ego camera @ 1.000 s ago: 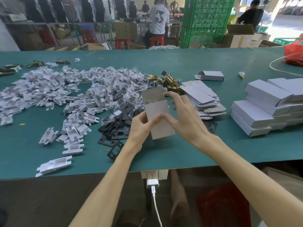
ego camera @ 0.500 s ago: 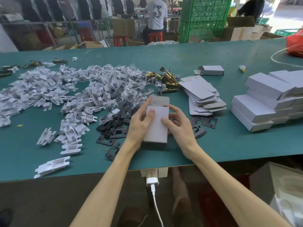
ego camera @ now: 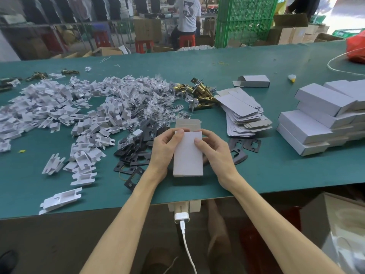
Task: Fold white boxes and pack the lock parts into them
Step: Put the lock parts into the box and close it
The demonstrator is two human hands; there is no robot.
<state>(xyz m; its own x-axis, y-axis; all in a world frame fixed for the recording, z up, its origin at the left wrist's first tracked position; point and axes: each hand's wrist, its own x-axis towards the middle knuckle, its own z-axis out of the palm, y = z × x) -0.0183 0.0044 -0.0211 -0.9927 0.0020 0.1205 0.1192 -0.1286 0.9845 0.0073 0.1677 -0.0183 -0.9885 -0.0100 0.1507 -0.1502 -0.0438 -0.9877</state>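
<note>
I hold a white box point(ego camera: 188, 155) between both hands, low over the green table point(ego camera: 256, 175), its brown end flap open at the far end. My left hand point(ego camera: 165, 150) grips its left side with the thumb on top. My right hand point(ego camera: 214, 150) grips its right side, thumb on the top face. Black metal plates point(ego camera: 136, 153) lie under and left of my hands. Brass latches point(ego camera: 199, 91) lie beyond, beside a heap of small screw bags point(ego camera: 158, 103). A stack of flat unfolded boxes point(ego camera: 245, 113) sits to the right.
White plastic inserts point(ego camera: 49, 111) cover the table's left half. Finished white boxes point(ego camera: 325, 115) are piled at the right. One folded box point(ego camera: 253, 81) lies farther back. A white charger and cable point(ego camera: 182, 220) hang at the table's front edge. People work in the background.
The box was raised and upright with its flap open a second ago. It now lies flat and low near the table, with both thumbs on its top face.
</note>
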